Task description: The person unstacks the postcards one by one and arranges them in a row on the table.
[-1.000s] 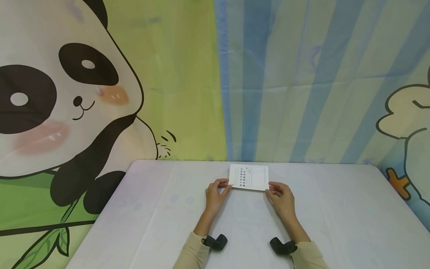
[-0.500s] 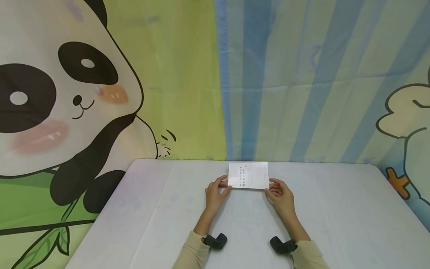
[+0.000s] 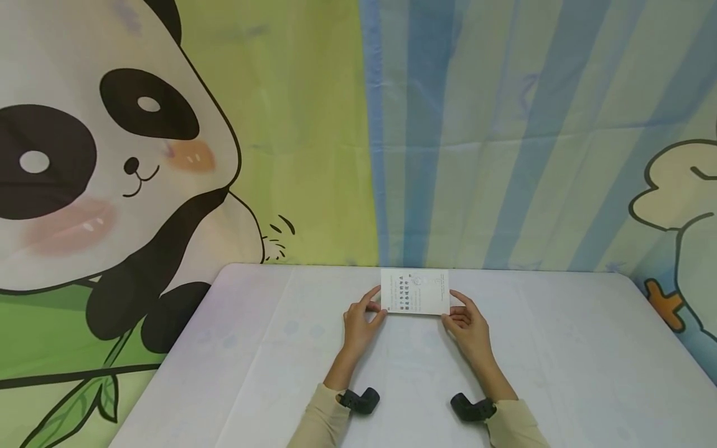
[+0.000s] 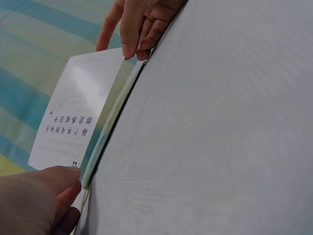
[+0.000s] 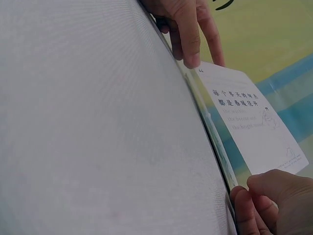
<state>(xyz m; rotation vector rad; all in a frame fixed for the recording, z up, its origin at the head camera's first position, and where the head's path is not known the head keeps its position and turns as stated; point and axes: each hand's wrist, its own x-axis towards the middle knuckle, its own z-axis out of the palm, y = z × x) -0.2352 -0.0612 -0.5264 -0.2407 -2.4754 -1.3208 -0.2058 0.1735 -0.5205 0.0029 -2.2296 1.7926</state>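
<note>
A white card (image 3: 415,291) printed with dark text stands tilted on its lower edge near the far side of the table (image 3: 269,361). My left hand (image 3: 366,311) pinches its lower left corner, with the forefinger up along the side edge. My right hand (image 3: 460,314) pinches the lower right corner the same way. In the left wrist view the card (image 4: 73,112) has a second thin layer behind it; my left thumb (image 4: 44,188) is on the near corner and the right hand (image 4: 139,29) is at the far one. The right wrist view shows the card (image 5: 249,117) between the right hand (image 5: 271,200) and the left hand (image 5: 188,34).
A pale cloth covers the table. Right behind its far edge hangs a backdrop (image 3: 426,137) with a cartoon panda and blue stripes. Black wrist mounts (image 3: 360,401) (image 3: 472,409) sit at both cuffs. The table's left edge (image 3: 168,361) runs diagonally.
The card has been squared up and tipped more upright, shifting slightly toward the backdrop. Both forefingers have stretched up along its side edges. The arms have barely moved.
</note>
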